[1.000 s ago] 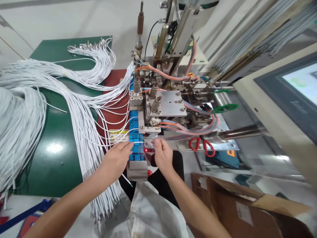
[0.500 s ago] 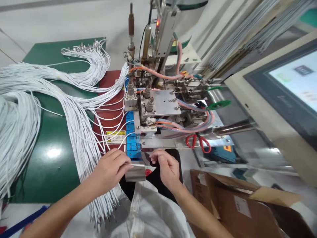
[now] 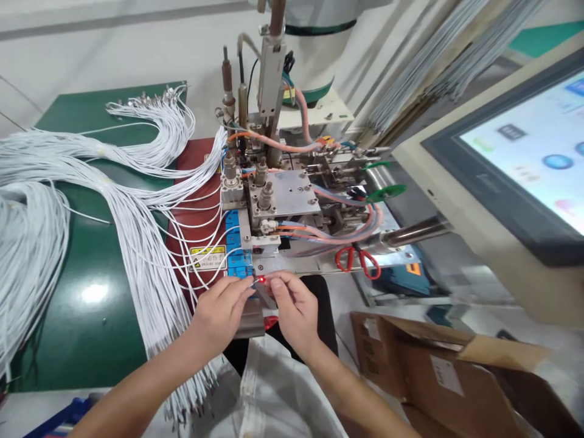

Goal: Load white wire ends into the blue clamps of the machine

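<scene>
My left hand (image 3: 221,313) is closed in a pinch on a white cable, whose thin end pokes out past the fingertips. Facing it, my right hand (image 3: 294,307) has thumb and fingers pressed together; whether something lies between them is hidden. A small red light (image 3: 261,280) glows between the two sets of fingertips. Just beyond them is a row of blue clamps (image 3: 233,238) at the machine's near edge, with white cables (image 3: 212,210) running into it. A thick bundle of white cables (image 3: 132,249) hangs beside my left forearm.
Behind the clamps stands the machine with a metal plate (image 3: 292,193) and a wire spool (image 3: 381,181). Red-handled scissors (image 3: 358,261) lie on its right side. A touchscreen (image 3: 538,140) juts in at right, above a cardboard box (image 3: 410,371). More cables cover the green table (image 3: 100,328).
Both hands have moved slightly up and closer together, bringing the cable end to the front of the blue clamps. The red light now shows between the fingertips. The view has shifted a little.
</scene>
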A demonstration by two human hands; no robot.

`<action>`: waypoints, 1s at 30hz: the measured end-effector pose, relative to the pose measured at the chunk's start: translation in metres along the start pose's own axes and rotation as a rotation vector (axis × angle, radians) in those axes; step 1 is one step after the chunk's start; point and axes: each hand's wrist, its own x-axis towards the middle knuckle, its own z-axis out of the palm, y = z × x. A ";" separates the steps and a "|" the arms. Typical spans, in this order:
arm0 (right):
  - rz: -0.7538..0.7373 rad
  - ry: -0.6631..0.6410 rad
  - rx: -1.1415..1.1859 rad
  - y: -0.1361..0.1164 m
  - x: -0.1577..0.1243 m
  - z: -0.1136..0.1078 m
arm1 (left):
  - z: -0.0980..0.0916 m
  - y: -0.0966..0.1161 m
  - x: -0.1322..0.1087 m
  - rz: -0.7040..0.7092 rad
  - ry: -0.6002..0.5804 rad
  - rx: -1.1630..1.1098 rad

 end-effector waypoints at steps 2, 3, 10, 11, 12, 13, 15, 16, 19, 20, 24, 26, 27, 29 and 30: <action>-0.043 -0.015 -0.027 0.000 -0.002 0.002 | 0.000 0.000 0.002 -0.071 0.023 -0.088; -0.065 -0.029 -0.047 -0.001 -0.002 0.003 | 0.000 0.001 0.003 -0.110 0.020 -0.130; -0.107 -0.075 -0.099 -0.003 0.001 0.008 | -0.004 0.000 0.006 -0.395 -0.158 -0.347; -0.096 -0.069 -0.086 -0.003 0.000 0.009 | -0.004 -0.001 0.007 -0.437 -0.194 -0.381; -0.074 -0.058 -0.066 -0.002 0.000 0.010 | -0.004 -0.001 0.007 -0.481 -0.220 -0.419; -0.044 -0.045 -0.041 -0.001 -0.001 0.012 | -0.004 -0.002 0.007 -0.526 -0.236 -0.458; 0.023 -0.009 0.023 0.000 -0.003 0.015 | -0.002 -0.002 0.007 -0.614 -0.247 -0.533; 0.053 0.005 0.054 0.000 -0.004 0.016 | -0.002 -0.001 0.007 -0.651 -0.245 -0.566; 0.111 0.018 0.121 0.000 -0.006 0.019 | -0.001 0.002 0.008 -0.729 -0.227 -0.646; 0.117 0.017 0.132 0.001 -0.006 0.020 | -0.002 0.003 0.009 -0.748 -0.216 -0.668; 0.022 0.044 0.082 0.004 -0.006 0.022 | -0.002 0.007 0.010 -0.789 -0.154 -0.721; -0.108 0.061 0.000 0.005 -0.005 0.021 | -0.001 0.007 0.009 -0.797 -0.139 -0.728; -0.169 0.060 -0.036 0.005 -0.004 0.020 | 0.000 0.006 0.009 -0.801 -0.140 -0.731; -0.236 0.031 -0.069 0.004 -0.001 0.018 | 0.000 0.005 0.008 -0.804 -0.145 -0.736; -0.237 0.013 -0.067 0.003 0.000 0.017 | 0.001 0.005 0.008 -0.799 -0.149 -0.734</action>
